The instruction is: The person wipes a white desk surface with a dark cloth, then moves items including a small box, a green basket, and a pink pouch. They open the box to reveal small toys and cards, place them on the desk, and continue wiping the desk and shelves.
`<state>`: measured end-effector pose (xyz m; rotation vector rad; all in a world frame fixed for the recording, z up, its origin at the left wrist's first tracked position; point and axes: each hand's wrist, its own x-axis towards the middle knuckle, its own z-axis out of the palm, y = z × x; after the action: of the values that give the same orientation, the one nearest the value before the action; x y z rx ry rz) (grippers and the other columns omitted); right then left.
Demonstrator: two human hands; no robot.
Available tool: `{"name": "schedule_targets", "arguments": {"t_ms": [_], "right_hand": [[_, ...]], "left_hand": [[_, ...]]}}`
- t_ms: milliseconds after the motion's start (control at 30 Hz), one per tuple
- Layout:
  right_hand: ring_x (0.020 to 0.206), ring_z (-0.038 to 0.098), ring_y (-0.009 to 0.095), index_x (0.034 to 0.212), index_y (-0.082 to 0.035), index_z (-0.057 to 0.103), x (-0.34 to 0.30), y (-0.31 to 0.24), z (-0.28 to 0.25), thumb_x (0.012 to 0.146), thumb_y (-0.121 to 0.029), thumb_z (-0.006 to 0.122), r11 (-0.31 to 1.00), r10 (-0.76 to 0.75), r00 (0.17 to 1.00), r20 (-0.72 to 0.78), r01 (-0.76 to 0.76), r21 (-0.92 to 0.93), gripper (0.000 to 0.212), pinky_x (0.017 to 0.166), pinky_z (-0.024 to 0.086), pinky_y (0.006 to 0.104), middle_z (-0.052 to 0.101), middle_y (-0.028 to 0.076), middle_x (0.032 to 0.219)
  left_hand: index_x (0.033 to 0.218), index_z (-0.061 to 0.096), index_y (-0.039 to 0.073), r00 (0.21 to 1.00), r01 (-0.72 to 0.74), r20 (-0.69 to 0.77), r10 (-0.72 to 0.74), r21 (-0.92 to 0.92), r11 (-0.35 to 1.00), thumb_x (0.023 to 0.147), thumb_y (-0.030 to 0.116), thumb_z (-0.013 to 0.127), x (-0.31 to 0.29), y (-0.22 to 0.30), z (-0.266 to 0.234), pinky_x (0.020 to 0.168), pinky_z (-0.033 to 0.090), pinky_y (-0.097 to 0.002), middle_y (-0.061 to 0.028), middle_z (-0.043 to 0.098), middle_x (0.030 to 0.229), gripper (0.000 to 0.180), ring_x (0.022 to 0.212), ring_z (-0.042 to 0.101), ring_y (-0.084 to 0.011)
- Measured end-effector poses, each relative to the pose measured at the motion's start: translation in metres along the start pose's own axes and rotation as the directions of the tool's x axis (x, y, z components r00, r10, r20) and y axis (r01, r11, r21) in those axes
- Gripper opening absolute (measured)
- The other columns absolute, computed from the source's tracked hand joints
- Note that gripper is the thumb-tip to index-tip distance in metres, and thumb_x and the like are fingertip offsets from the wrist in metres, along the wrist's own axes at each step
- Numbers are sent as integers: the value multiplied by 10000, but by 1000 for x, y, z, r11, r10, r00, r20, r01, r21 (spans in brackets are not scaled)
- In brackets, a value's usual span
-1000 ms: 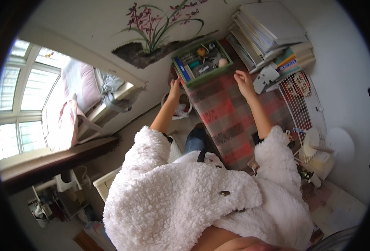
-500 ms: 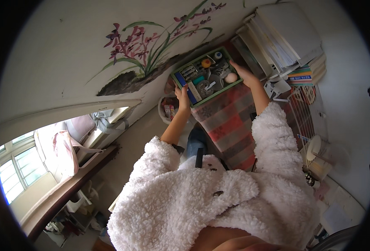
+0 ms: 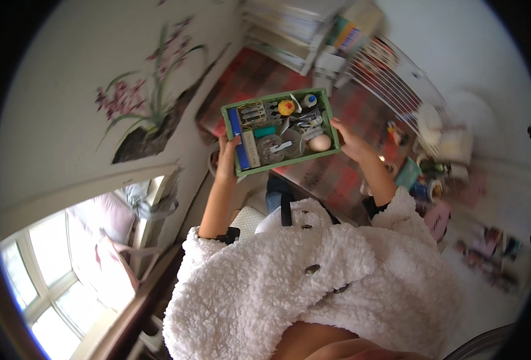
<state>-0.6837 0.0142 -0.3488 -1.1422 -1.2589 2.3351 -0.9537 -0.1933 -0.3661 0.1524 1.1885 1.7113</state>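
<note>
Between my two hands is a green rectangular tray [image 3: 289, 167], raised above the table in front of me. My left hand [image 3: 227, 157] grips its left side, thumb over the rim. On the opposite side, my right hand [image 3: 349, 143] closes round the lower right edge. Inside lie a blue box [image 3: 238, 141], a pale narrow box [image 3: 251, 149], a teal object [image 3: 265, 131], clear round containers [image 3: 270, 148], a yellow-orange item [image 3: 286, 107], a small white bottle with a blue cap [image 3: 309, 100] and a pale round ball-like thing [image 3: 320, 143].
A table with a red and grey checked cloth [image 3: 232, 81] lies under and beyond the tray. White shelves with papers [image 3: 283, 30] stand at its far end. A white wire rack [image 3: 391, 75] and a fan [image 3: 432, 117] are at the right. A bright window [image 3: 52, 258] is at the left.
Both hands have brought the tray nearer and slightly left, away from the shelves. My view has swung right, showing more of the table and its cluttered right side.
</note>
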Motion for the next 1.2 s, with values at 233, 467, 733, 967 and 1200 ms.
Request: {"name": "schedule_targets", "arguments": {"t_ms": [233, 467, 733, 967, 1200], "right_hand": [[979, 557, 156, 1222, -134, 493, -274, 49, -62, 919, -365, 586, 932, -254, 929, -268, 310, 189, 392, 840, 452, 324, 553, 27, 1116], [1162, 500, 192, 1403, -60, 403, -615, 123, -135, 728, -346, 828, 757, -599, 653, -464, 650, -63, 848, 959, 434, 347, 495, 49, 1313], [1159, 500, 222, 1480, -86, 326, -817, 173, -116, 636, -132, 878, 765, -640, 239, -730, 282, -579, 1009, 954, 446, 368, 470, 99, 1290], [1181, 517, 209, 1343, -14, 469, -889, 172, -190, 667, -81, 859, 763, -600, 127, -790, 389, -517, 784, 1014, 431, 350, 478, 69, 1285], [1162, 530, 177, 1272, 19, 500, -955, 119, -316, 716, -71, 823, 668, -714, 197, -672, 477, -571, 650, 1001, 429, 326, 537, 78, 1262]], "left_hand": [[1338, 468, 79, 855, 23, 488, -173, 298, 954, 893, 305, 598, -72, -22, 141, 889, 473, -316, -71, 583, 1166, 516, 1043, 585, -172], [1279, 514, 18, 586, 192, 683, -436, 405, 894, 864, 377, 647, -261, -145, 364, 868, 504, -337, -102, 632, 1136, 564, 1006, 626, -212], [1224, 564, 18, 497, 210, 586, -640, 634, 744, 852, 436, 637, -440, -225, 491, 769, 527, -332, -114, 658, 1063, 565, 905, 655, -215], [1340, 499, 27, 359, 38, 749, -558, 585, 810, 897, 636, 497, -488, -283, 584, 949, 430, -320, -99, 585, 1251, 753, 1121, 549, -187], [1430, 323, -63, 43, -230, 954, -298, 299, 926, 707, 787, 613, -491, -322, 651, 1039, 346, -357, -125, 460, 1373, 1152, 1247, 431, -209]]}}
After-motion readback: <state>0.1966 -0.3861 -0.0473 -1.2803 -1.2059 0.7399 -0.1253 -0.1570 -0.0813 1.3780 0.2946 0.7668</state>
